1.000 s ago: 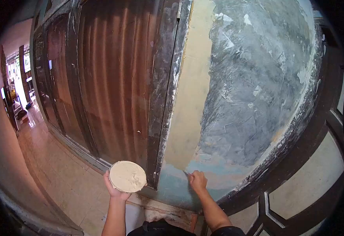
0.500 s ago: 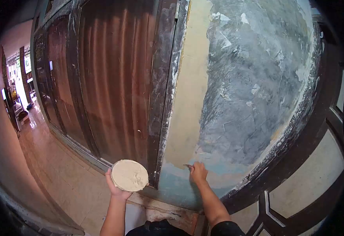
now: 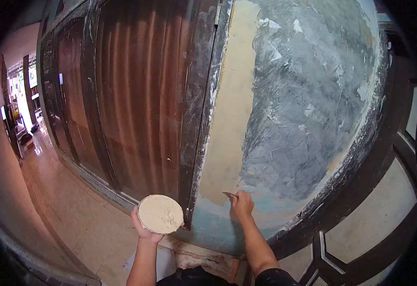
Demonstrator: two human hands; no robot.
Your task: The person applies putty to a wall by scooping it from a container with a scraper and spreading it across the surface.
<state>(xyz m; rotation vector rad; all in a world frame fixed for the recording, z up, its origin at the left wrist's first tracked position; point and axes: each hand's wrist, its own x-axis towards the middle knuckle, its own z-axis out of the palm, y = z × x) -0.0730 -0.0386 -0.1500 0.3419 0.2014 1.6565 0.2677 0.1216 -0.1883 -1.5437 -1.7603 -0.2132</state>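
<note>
My left hand [image 3: 144, 229] holds a round container of cream-coloured paste [image 3: 161, 214] from below and the left side, its open top facing up. My right hand [image 3: 242, 206] is closed on a small scraper [image 3: 229, 194], whose blade is at the lower part of a cream strip of paste [image 3: 227, 114] on the wall. The strip runs upright beside the dark window frame. Right of it, the wall [image 3: 299, 109] is grey with white smears, turning pale blue near the bottom.
A dark-framed glass panel with a brown curtain [image 3: 139, 100] stands left of the strip. Dark panelled woodwork [image 3: 370, 214] is at the right. Tiled floor [image 3: 75, 209] stretches left towards a bright opening with objects near it.
My right hand and the scraper have moved slightly up the wall, and the blade lies more level. My left hand and the container have shifted slightly right.
</note>
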